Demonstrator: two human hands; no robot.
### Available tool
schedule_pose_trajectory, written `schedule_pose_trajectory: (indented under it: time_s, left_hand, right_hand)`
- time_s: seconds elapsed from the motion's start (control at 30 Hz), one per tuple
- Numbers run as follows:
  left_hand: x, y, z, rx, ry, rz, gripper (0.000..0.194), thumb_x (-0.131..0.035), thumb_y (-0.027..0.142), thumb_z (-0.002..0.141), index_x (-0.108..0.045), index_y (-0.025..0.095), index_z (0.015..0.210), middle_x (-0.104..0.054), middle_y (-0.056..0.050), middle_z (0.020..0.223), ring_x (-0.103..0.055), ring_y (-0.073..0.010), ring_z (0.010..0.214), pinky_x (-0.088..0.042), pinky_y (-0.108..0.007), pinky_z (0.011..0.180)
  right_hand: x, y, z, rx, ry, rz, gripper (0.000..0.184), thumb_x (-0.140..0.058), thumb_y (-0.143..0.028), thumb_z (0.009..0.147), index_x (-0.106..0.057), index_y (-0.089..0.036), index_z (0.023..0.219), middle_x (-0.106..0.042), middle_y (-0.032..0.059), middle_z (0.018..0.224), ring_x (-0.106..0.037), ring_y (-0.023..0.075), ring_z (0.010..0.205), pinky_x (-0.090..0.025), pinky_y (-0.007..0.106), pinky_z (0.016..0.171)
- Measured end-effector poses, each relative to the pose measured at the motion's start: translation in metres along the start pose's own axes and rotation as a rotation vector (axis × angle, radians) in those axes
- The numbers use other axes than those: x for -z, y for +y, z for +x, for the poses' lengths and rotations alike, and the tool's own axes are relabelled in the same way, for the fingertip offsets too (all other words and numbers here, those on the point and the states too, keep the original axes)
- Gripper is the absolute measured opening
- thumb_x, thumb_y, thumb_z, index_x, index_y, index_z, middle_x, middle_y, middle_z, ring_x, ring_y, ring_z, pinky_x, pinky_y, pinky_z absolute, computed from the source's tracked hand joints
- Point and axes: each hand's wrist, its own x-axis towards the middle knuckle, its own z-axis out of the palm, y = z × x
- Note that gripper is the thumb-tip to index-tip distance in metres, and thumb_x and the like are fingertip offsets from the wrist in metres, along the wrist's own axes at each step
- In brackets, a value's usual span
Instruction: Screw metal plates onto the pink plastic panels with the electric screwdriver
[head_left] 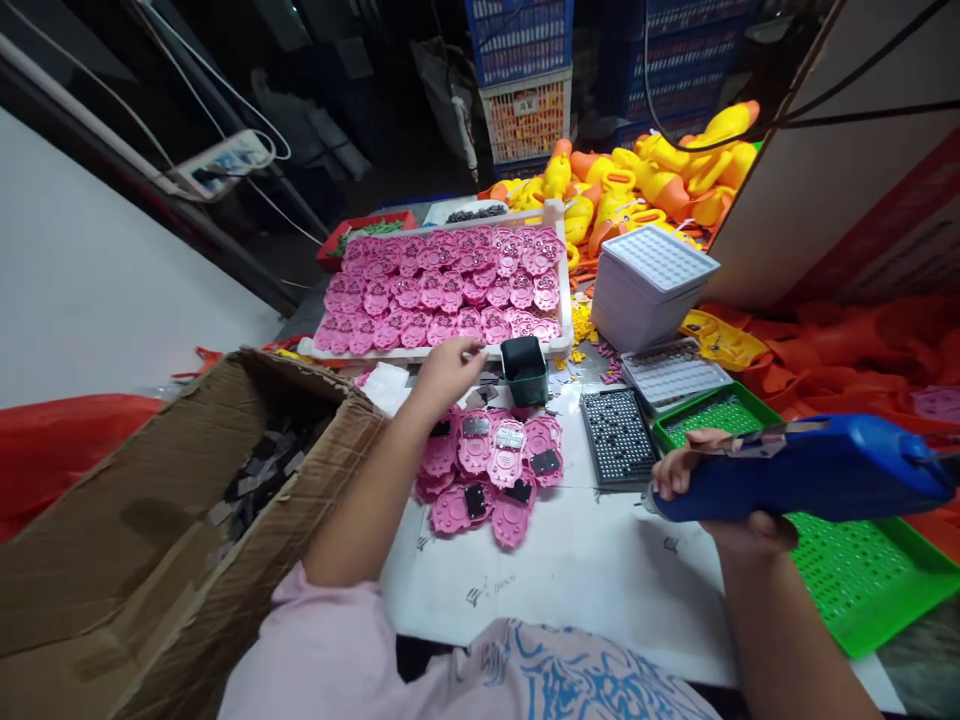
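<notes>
My left hand (451, 374) reaches over the near edge of a white tray (564, 345), its fingers a little apart and nothing visible between them. Beside it stands a small dark square container (525, 385); small grey pieces (482, 394) lie just below the fingers. Closed around a blue electric screwdriver (795, 475), my right hand (679, 470) holds it sideways over the table's right side, tip pointing left. Between my hands lies a cluster of pink plastic shells (506, 455), several with black or grey rectangular covers on them.
Rows of pink parts (442, 285) fill the white tray. At left, an open cardboard box (315, 490) holds dark pieces. On the right are a black perforated tray (619, 437), stacked white trays (649, 300) and a green basket (877, 590). Yellow toys (615, 190) pile up behind.
</notes>
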Motion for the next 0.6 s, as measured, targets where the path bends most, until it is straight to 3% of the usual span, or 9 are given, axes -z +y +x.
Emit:
schedule_pose_trajectory:
  time_s: [0.13,0.23,0.4,0.6]
  left_hand:
    - [-0.006,0.007,0.074,0.018,-0.089,0.030,0.026,-0.056,0.034,0.090,-0.064,0.014,0.105,-0.065,-0.007,0.108,-0.061,-0.0195,0.099,-0.048,-0.038,0.090]
    - [-0.021,0.013,0.108,0.081,-0.196,0.057,0.029,-0.058,0.036,0.090,-0.060,0.013,0.108,-0.062,-0.006,0.109,-0.061,-0.0190,0.096,-0.052,-0.039,0.084]
    - [-0.038,0.016,0.126,0.213,-0.288,0.044,0.031,-0.058,0.034,0.091,-0.057,0.014,0.114,-0.060,-0.008,0.113,-0.060,-0.0200,0.098,-0.053,-0.040,0.084]
    - [-0.037,0.012,0.124,0.312,-0.314,-0.137,0.032,-0.057,0.034,0.091,-0.056,0.014,0.115,-0.059,-0.008,0.114,-0.061,-0.0193,0.097,-0.054,-0.039,0.082]
  right_hand:
    - [0.001,-0.001,0.000,0.011,0.005,-0.010,0.059,-0.058,-0.055,0.072,-0.052,-0.024,0.121,-0.056,0.0036,0.071,-0.055,0.0159,0.063,-0.047,0.031,0.057]
    - [0.002,-0.001,0.001,0.013,0.016,-0.027,0.059,-0.058,-0.055,0.072,-0.052,-0.024,0.121,-0.055,0.0035,0.071,-0.054,0.0155,0.063,-0.046,0.030,0.057]
    - [0.000,-0.004,0.002,0.018,0.028,-0.053,0.059,-0.058,-0.057,0.072,-0.052,-0.026,0.121,-0.055,0.0027,0.071,-0.054,0.0150,0.062,-0.046,0.030,0.058]
    - [-0.006,-0.006,0.004,0.007,0.021,-0.064,0.060,-0.057,-0.062,0.070,-0.054,-0.028,0.120,-0.055,0.0016,0.067,-0.053,0.0148,0.058,-0.046,0.030,0.053]
